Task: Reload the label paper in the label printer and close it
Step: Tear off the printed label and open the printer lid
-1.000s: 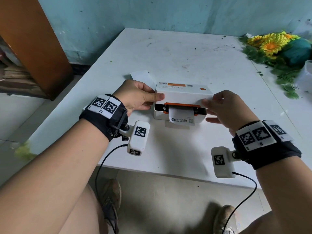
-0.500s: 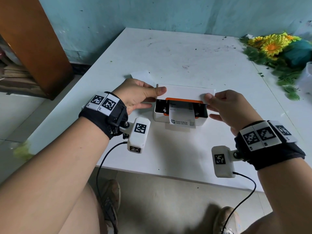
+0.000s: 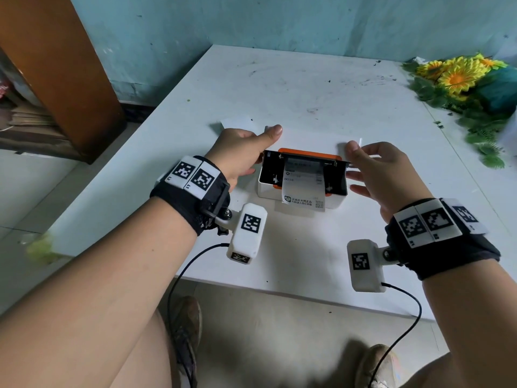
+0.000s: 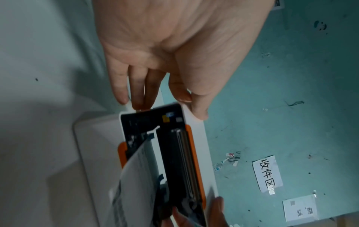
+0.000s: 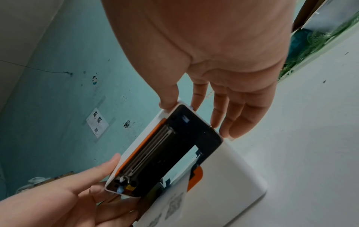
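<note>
Teal wall (image 3: 251, 29), white table (image 3: 321, 88), brown cabinet (image 3: 56, 68)

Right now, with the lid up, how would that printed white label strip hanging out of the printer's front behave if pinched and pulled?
The printed white label strip would probably be floppy: it curves over the front edge of the small white-and-orange label printer. It looks thin and light, so likely easy to crease. The printer itself may slide, since neither hand presses its body down.
</note>
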The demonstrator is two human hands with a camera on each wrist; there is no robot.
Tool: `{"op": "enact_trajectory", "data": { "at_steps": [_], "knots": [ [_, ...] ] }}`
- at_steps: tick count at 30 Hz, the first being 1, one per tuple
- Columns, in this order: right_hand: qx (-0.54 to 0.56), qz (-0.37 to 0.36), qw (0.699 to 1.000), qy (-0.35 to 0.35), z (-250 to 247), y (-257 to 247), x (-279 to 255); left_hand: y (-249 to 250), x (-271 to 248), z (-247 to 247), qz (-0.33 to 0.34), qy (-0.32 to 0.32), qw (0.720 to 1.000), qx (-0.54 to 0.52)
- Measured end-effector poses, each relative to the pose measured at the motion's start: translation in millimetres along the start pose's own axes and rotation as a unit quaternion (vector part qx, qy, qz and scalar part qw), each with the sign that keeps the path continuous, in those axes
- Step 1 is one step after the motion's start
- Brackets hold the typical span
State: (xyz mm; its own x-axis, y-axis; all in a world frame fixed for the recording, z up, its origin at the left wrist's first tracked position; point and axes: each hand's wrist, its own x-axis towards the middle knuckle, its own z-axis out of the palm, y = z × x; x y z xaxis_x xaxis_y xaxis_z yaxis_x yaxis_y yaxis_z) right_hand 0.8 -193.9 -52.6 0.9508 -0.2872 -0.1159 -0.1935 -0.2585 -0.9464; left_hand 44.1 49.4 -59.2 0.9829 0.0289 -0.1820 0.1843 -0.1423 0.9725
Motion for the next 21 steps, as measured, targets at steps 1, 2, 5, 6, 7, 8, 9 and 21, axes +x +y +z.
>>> {"op": "enact_trajectory", "data": {
  "at_steps": [1, 2, 5, 6, 7, 8, 9, 21],
  "knots": [
    [-0.001, -0.001, 1.0, 0.006, 1.1, -1.0, 0.8, 0.1, 1.8, 2.0, 0.007, 0.011, 1.0, -0.003],
    [-0.001, -0.002, 1.0, 0.011, 2.1, -2.0, 1.4, 0.6, 3.2, 4.0, 0.009, 0.018, 1.0, -0.007],
    [0.009, -0.004, 1.0, 0.012, 6.6, -3.0, 2.4, 1.5, 8.8, 8.6, -0.007, 0.015, 1.0, -0.026],
    [0.015, -0.004, 1.0, 0.008, 8.6, -2.3, 3.2, 2.1, 10.5, 9.8, -0.009, 0.017, 0.999, -0.03],
    [0.022, -0.006, 1.0, 0.005, 10.0, -1.7, 4.5, 2.5, 12.4, 10.1, -0.011, 0.023, 0.999, -0.031],
    [0.025, -0.008, 1.0, 0.004, 11.2, -0.8, 6.1, 3.4, 13.6, 10.3, -0.014, 0.03, 0.999, -0.03],
    [0.027, -0.009, 1.0, 0.004, 11.8, -0.2, 7.6, 5.0, 13.1, 10.2, -0.018, 0.033, 0.999, -0.03],
    [0.032, -0.069, 0.997, -0.005, 18.3, 4.7, 15.8, 3.9, 7.1, 12.0, -0.028, 0.036, 0.999, -0.02]
  ]
}}
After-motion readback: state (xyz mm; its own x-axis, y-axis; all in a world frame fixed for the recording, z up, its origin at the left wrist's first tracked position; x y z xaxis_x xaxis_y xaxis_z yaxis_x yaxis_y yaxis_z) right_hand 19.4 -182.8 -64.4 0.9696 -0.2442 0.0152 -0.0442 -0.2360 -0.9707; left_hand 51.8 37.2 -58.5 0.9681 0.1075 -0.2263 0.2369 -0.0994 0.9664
